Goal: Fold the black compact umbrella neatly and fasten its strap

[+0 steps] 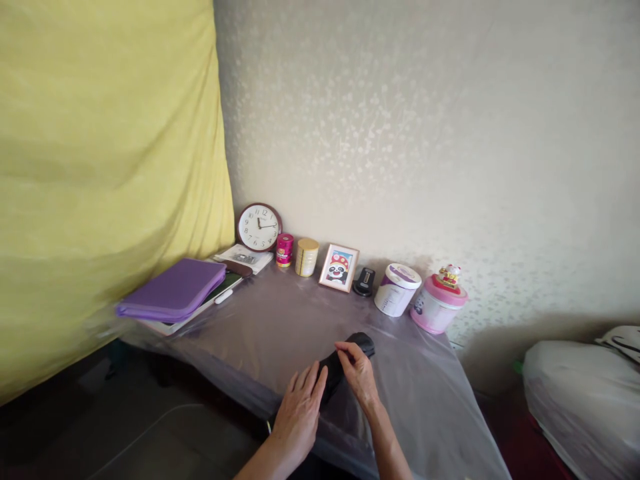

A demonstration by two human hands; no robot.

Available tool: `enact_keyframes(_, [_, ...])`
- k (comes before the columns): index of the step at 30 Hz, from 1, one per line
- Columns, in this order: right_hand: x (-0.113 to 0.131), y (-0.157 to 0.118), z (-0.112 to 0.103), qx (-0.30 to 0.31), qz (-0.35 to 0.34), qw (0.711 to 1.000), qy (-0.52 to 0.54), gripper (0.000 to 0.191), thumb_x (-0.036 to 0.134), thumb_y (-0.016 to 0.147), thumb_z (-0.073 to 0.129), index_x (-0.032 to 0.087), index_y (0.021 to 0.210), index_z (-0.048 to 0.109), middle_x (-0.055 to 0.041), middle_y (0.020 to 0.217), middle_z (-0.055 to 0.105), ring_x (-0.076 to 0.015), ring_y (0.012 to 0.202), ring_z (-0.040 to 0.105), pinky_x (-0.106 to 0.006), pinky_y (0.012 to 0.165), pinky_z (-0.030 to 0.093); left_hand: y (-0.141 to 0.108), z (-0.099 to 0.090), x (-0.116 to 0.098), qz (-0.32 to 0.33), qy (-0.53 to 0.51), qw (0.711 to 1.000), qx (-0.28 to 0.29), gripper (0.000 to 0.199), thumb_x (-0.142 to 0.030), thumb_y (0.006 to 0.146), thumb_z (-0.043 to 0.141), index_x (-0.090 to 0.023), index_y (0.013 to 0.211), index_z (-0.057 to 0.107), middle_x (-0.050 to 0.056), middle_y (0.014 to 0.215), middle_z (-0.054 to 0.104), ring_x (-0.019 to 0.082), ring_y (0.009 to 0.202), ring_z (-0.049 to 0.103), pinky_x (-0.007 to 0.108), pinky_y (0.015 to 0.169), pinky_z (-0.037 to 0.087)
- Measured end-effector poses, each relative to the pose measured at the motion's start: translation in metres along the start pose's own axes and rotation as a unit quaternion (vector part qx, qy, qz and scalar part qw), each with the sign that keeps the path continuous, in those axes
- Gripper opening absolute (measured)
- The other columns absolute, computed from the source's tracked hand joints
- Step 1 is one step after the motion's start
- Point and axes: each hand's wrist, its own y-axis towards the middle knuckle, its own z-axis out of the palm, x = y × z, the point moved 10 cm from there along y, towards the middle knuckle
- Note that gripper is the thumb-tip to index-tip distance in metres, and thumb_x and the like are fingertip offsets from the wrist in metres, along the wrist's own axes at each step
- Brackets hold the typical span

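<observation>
A black folded umbrella [331, 380], long and soft-looking, lies slantwise on the table near its front edge. Stretched out against its left side, my left hand [300, 403] rests with the fingers nearly straight. My right hand [357, 370] is closed over the umbrella's upper part, thumb and forefinger pinched together at its surface. What exactly sits between those fingertips is too small to make out. Part of the umbrella is hidden under both hands.
Along the wall stand a clock [259, 227], a pink can [285, 251], a yellowish container [307, 258], a panda picture [339, 268], a black device [365, 283], a white tub [397, 291] and a pink tub [437, 307]. A purple folder [173, 288] lies left on the plastic-covered table [265, 333].
</observation>
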Motion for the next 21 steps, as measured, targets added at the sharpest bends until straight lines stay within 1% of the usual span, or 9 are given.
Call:
enact_keyframes(9, [-0.002, -0.001, 0.004, 0.016, 0.0, 1.0, -0.025, 0.021, 0.032, 0.074, 0.055, 0.023, 0.085, 0.07, -0.0035, 0.085, 0.069, -0.019, 0.079, 0.062, -0.03, 0.076, 0.047, 0.001, 0.002, -0.001, 0.004, 0.007, 1.0, 0.003, 0.074, -0.002, 0.068, 0.037, -0.016, 0.139, 0.019, 0.01, 0.144, 0.025, 0.021, 0.13, 0.026, 0.04, 0.106, 0.024])
enact_keyframes(14, [-0.003, -0.002, 0.011, 0.051, -0.002, 0.997, -0.056, 0.022, 0.03, 0.075, 0.053, 0.023, 0.09, 0.069, -0.0029, 0.087, 0.068, -0.0178, 0.078, 0.061, -0.028, 0.074, 0.047, 0.001, 0.004, -0.001, 0.002, 0.02, 1.0, 0.004, 0.075, -0.003, 0.067, 0.039, -0.015, 0.139, 0.019, 0.012, 0.144, 0.025, 0.022, 0.13, 0.027, 0.042, 0.106, 0.024])
enact_keyframes(17, [0.001, -0.002, 0.014, 0.063, -0.015, 0.995, -0.076, 0.023, 0.028, 0.075, 0.052, 0.022, 0.091, 0.067, -0.0026, 0.085, 0.067, -0.0163, 0.075, 0.06, -0.026, 0.071, 0.047, 0.002, 0.004, -0.001, 0.002, 0.024, 1.0, 0.0, 0.075, -0.003, 0.067, 0.039, -0.015, 0.139, 0.02, 0.013, 0.144, 0.026, 0.023, 0.13, 0.028, 0.043, 0.105, 0.025])
enact_keyframes(21, [0.004, -0.002, 0.015, 0.063, -0.027, 0.993, -0.092, 0.024, 0.024, 0.074, 0.051, 0.021, 0.092, 0.066, -0.0017, 0.079, 0.065, -0.015, 0.07, 0.059, -0.025, 0.068, 0.047, 0.002, 0.003, -0.002, 0.0, 0.032, 0.999, -0.004, 0.076, -0.002, 0.066, 0.038, -0.015, 0.138, 0.021, 0.013, 0.143, 0.028, 0.023, 0.129, 0.029, 0.043, 0.105, 0.027])
